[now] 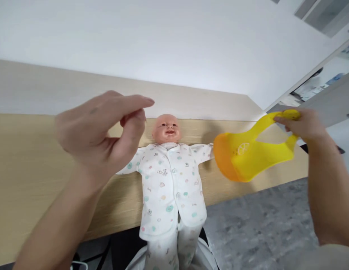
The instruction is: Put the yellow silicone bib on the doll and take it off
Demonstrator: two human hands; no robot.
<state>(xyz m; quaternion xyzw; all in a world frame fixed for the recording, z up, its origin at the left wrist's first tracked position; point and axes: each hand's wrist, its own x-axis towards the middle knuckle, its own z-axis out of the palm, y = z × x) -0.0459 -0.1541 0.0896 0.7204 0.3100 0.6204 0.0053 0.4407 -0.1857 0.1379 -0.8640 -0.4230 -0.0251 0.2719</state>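
Note:
My right hand (306,123) grips a yellow silicone baby bib (256,155) by the end of its neck strap, at the right. The bib hangs tilted in the air, its orange pocket (225,157) pointing left towards the doll's outstretched arm. A baby doll (170,180) lies face up with its arms spread, dressed in a white printed top and trousers. My left hand (104,129) is raised over the doll's other arm, left of its head. Its fingers are curled in, the thumb close to the index finger, and nothing shows between them.
The doll's upper body rests on a light wooden table (39,180) with a pale raised board (87,86) along its back. A white wall (135,41) rises behind. Grey floor (253,221) shows beyond the table's front edge, and a shelf with items stands at the far right.

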